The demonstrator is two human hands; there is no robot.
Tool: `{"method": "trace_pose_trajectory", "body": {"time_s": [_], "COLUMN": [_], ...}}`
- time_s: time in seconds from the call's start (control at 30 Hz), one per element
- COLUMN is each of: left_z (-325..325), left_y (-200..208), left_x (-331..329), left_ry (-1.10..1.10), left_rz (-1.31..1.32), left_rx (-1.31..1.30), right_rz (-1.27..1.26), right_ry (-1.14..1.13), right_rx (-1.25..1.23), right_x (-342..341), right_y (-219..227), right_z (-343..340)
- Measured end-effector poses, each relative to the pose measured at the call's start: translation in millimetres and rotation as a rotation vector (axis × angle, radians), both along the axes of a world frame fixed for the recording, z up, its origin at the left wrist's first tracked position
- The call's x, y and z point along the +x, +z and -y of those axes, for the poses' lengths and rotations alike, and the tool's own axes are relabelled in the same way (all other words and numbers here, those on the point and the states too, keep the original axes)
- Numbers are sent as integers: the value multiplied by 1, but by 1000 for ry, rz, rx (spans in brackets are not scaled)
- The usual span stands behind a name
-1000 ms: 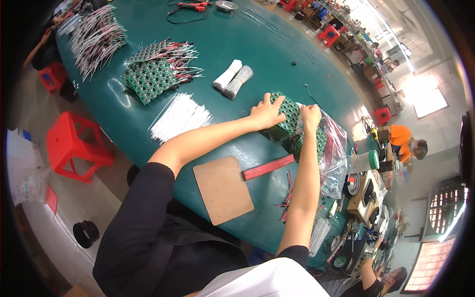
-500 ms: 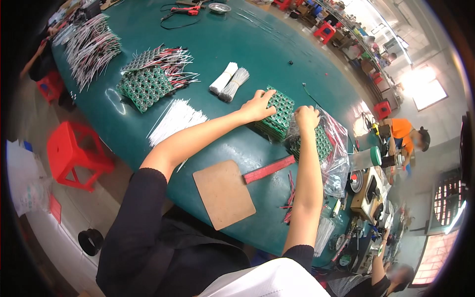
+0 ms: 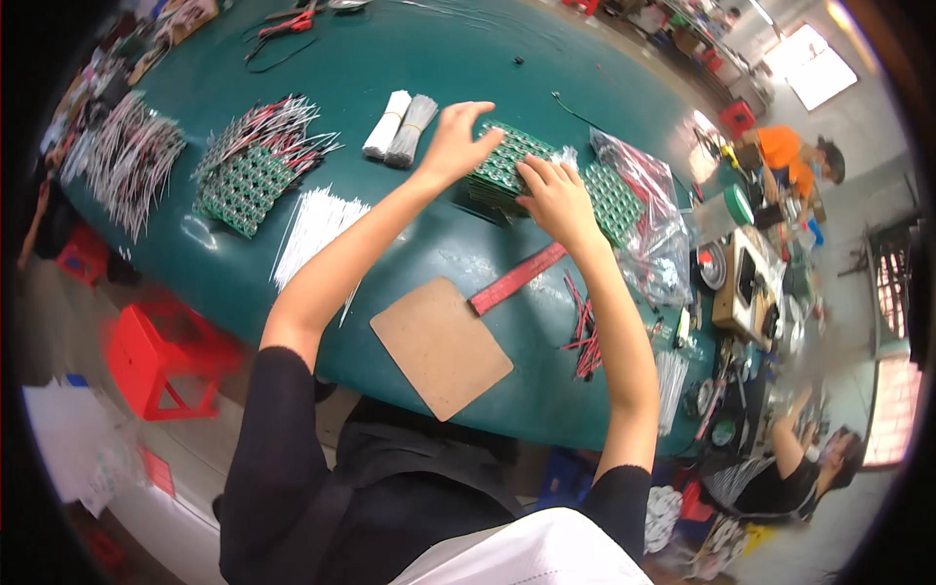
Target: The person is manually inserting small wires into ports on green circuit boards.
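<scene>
In front of me is a stack of green circuit board panels (image 3: 502, 168), dotted with rows of round silvery parts. My left hand (image 3: 458, 144) is at its left edge, thumb and fingers spread apart, holding nothing. At the stack's right front corner, my right hand (image 3: 560, 200) has its fingertips on the top and its thumb lower at the side. More green panels (image 3: 612, 203) lie just right of that hand, beside a clear plastic bag (image 3: 655, 234) with red and white wires. Nearer me are a brown square board (image 3: 444, 346) and a red strip (image 3: 517, 278).
White wires (image 3: 317, 234) lie left of my left forearm, with two tied bundles (image 3: 400, 127) farther off. Wired circuit panels (image 3: 249, 180) and a heap of wires (image 3: 132, 161) occupy the table's left. Tools and a jar (image 3: 723, 214) crowd the right; two people work beyond. A red stool (image 3: 161, 361) stands left.
My right hand has shifted left from the panels by the plastic bag onto the stack's right corner. My left hand has come off the stack's top, its fingers now spread. The whole view has shifted.
</scene>
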State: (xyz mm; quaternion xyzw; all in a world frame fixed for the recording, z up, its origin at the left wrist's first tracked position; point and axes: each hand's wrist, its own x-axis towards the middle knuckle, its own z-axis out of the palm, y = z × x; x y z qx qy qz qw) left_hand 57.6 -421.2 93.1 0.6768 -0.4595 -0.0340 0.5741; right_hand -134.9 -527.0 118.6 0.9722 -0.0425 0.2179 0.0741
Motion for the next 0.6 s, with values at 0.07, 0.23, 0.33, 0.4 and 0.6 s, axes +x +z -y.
{"method": "trace_pose_trajectory", "body": {"time_s": [0.07,0.23,0.33,0.4,0.6], "left_z": [-36,-146,-203,-220,-243], "left_y": [35,71,41,7,-32], "left_x": [-20,-91,-135,-155,-174], "left_ry": [-129,-721,-843,-782,-703], "left_rz": [-123,232,745,868,940], "left_rx": [-39,61,365,506,417], "right_rz": [-25,312,570,660,690], "right_ry": [45,-78,-64,-135,69], "right_rx": [191,-151,68,472,2112], "right_x": [-2,-1,-20,-57,-142], "right_y": [7,38,75,81,-14], "right_z": [7,17,-10,-36,-64]}}
